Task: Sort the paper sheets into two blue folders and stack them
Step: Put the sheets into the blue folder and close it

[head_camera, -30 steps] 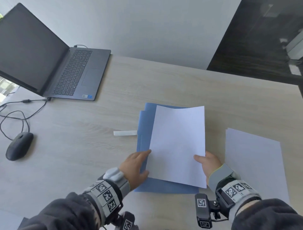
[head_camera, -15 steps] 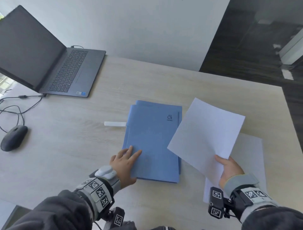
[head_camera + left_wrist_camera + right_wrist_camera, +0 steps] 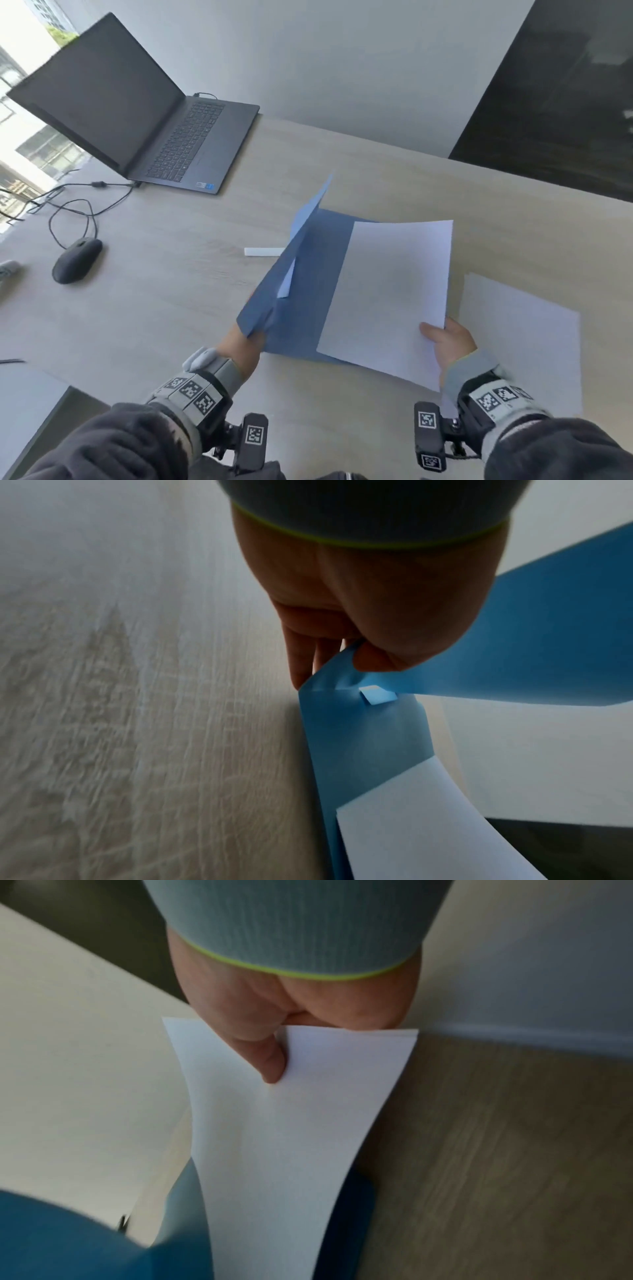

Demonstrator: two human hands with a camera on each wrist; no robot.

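A blue folder (image 3: 318,270) lies mid-table with its front cover (image 3: 270,301) raised on the left. My left hand (image 3: 245,344) pinches that cover at its near corner; in the left wrist view the thumb and fingers of this hand (image 3: 346,658) clamp the blue cover (image 3: 514,642). My right hand (image 3: 447,342) grips a few white sheets (image 3: 387,291) by their near right corner and holds them over the folder's open inside. In the right wrist view the thumb of that hand (image 3: 274,1053) presses on top of the sheets (image 3: 291,1137). I cannot make out a second folder.
More white paper (image 3: 520,342) lies flat on the table to the right. A small white strip (image 3: 263,251) sits left of the folder. An open laptop (image 3: 191,144) stands at the back left, and a black mouse (image 3: 77,260) with its cable lies at the left.
My left hand, flat on the shut folder before, has lifted the cover. My right hand has swung the white sheets leftward from above the right pile to over the open folder.
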